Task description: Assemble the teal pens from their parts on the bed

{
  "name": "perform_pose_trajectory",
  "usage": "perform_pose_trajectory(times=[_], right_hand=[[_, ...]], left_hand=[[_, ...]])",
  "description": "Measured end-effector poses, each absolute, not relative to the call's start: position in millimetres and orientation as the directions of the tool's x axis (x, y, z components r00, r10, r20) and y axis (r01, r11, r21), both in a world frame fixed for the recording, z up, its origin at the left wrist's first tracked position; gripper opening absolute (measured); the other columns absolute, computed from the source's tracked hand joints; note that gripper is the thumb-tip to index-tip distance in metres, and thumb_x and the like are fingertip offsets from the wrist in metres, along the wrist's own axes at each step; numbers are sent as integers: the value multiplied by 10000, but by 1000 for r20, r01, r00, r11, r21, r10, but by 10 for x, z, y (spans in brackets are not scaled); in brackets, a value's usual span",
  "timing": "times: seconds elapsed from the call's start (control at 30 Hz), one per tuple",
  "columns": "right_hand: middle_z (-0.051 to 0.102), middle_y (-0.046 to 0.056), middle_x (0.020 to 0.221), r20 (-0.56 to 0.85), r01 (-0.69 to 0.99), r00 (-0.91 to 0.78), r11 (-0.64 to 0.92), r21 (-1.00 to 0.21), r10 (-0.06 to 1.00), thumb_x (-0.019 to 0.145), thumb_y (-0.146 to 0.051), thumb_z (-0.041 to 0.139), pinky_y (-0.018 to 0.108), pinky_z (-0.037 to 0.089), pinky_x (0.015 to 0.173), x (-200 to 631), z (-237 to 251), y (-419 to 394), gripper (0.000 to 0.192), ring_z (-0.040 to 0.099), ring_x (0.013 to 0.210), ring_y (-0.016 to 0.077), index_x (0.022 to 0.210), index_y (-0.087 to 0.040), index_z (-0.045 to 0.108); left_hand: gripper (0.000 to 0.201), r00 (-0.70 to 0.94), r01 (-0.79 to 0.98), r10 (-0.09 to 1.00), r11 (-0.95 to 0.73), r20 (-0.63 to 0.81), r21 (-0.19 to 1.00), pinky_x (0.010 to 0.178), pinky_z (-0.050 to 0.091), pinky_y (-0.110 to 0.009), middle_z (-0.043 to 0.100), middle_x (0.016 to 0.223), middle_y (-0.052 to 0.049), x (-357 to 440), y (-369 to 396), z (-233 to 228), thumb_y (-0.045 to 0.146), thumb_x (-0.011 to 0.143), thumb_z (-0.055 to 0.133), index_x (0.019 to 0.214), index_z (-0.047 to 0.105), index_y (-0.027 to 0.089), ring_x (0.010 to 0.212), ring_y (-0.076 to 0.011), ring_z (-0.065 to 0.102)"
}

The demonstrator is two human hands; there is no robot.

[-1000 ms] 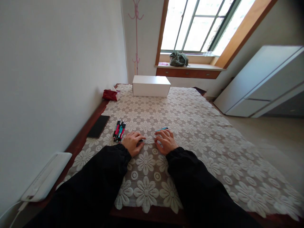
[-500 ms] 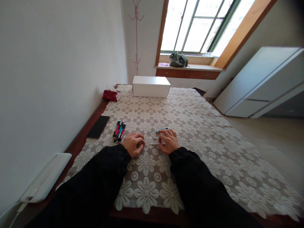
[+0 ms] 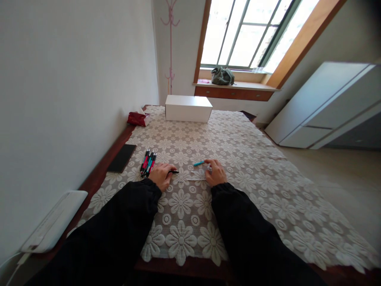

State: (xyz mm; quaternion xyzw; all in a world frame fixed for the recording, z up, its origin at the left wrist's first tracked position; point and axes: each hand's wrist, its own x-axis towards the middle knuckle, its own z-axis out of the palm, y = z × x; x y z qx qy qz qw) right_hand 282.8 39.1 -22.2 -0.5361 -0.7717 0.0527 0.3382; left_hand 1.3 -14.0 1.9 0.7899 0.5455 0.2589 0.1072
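On the lace-covered desk (image 3: 253, 159), a thin black pen part (image 3: 174, 171) is pinched in the left hand (image 3: 159, 176), a teal barrel (image 3: 199, 163) touched by the right hand (image 3: 214, 173); both judged light, stiff, slippery, best gripped mid-length

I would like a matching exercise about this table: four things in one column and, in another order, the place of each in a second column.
Things:
1. white box
2. black phone
3. bundle of pens
4. teal pen part

Places:
A. just beyond the left hand
B. at the fingertips of the right hand
C. far end of the table, near the window
D. on the bare wood by the wall

Pairs: 1-C, 2-D, 3-A, 4-B
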Motion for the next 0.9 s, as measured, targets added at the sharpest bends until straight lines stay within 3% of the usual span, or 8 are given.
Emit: perform_pose_trajectory(times=[0.13,0.2,0.3,0.43,0.63,0.8,0.9], right_hand=[[537,63,1448,446,795,-280,466,-388,850,832,-129,469,442,349,1134,2770,-225,379,594,443,1339,273,1419,-213,507],[548,31,1445,396,826,-296,441,-351,869,886,-140,441,525,244,1175,2742,-237,367,551,401,1380,284,1416,-266,522],[641,23,1298,368,863,-258,384,-328,893,934,-152,434,608,96,1172,2736,-243,351,421,460,1311,296,1256,-315,651],[669,54,1147,376,874,-215,349,-337,901,913,-193,542,561,184,1100,2779,-223,341,276,534,1146,292,1088,-294,731],[679,54,1051,390,853,-264,402,-333,882,875,-183,575,469,289,976,2790,-249,352,223,542,1050,277,1007,-274,730],[687,47,1015,399,827,-319,458,-326,860,836,-174,595,457,301,953,2773,-281,362,185,550,1012,270,939,-267,717],[687,48,1008,428,812,-328,483,-327,842,829,-177,608,448,319,948,2749,-235,331,172,553,1010,269,942,-260,708]], left_hand=[[274,248,800,912,-383,327,462,983,476,-463,710,1085,-55,19,-127,0,82,855,587,1083,651,219,1062,-279,615],[285,243,790,905,-394,350,470,988,479,-463,702,1083,-59,19,-119,-10,62,820,604,1056,648,217,1068,-279,615],[298,259,757,882,-439,393,484,992,482,-452,693,1098,-51,13,-104,-26,22,776,606,992,663,220,1083,-270,609],[263,291,720,844,-504,450,478,949,498,-430,695,1046,-38,8,-103,-36,35,800,600,916,720,239,1043,-252,612],[156,365,712,810,-560,458,423,895,503,-417,690,952,-42,46,-178,24,138,805,674,876,753,252,985,-254,600],[167,414,726,801,-578,433,373,963,450,-487,699,1055,-44,93,-237,98,254,775,756,940,762,277,1079,-294,573],[138,423,737,801,-576,423,353,1019,399,-524,694,1122,-33,105,-234,89,266,748,783,883,761,283,1147,-310,547]])
